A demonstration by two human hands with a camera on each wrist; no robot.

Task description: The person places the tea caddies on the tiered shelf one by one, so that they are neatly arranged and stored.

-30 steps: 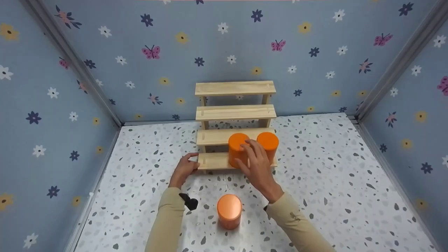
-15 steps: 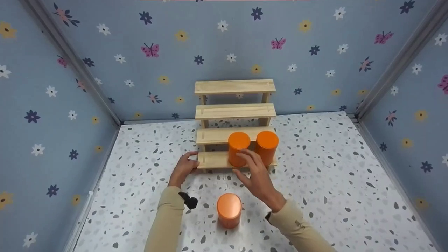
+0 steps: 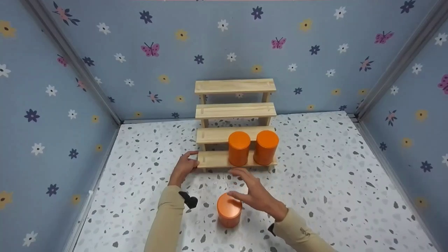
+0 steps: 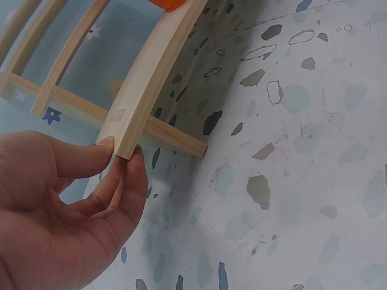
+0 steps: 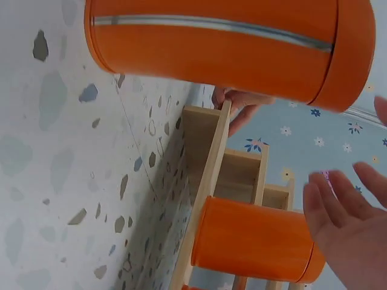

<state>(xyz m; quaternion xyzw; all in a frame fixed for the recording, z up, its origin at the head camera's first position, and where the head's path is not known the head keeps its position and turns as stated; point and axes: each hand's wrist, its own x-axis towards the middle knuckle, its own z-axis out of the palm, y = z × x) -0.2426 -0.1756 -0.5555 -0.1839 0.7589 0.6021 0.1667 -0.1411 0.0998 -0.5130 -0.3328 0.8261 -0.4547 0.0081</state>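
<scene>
A stepped wooden rack (image 3: 214, 159) stands by the back wall. Two orange canisters with lids, a left one (image 3: 238, 150) and a right one (image 3: 266, 148), sit upright side by side on its lowest step. My left hand (image 3: 182, 169) pinches the left end of that step between thumb and fingers; the left wrist view shows the pinch on the wood (image 4: 130, 124). A third orange canister (image 3: 229, 211) stands on the floor in front. My right hand (image 3: 257, 194) holds nothing, its fingers spread and its thumb over that canister's top; in the right wrist view the canister (image 5: 217, 51) is apart from the fingers.
The speckled white surface (image 3: 332, 182) is bounded by flowered blue panels at the back (image 3: 224, 42), left and right. Above the canisters rise the rack's upper steps (image 3: 234, 110), set further back.
My right hand has drawn back from the left canister on the step and come down toward the canister on the floor. My left hand stays at the rack's end.
</scene>
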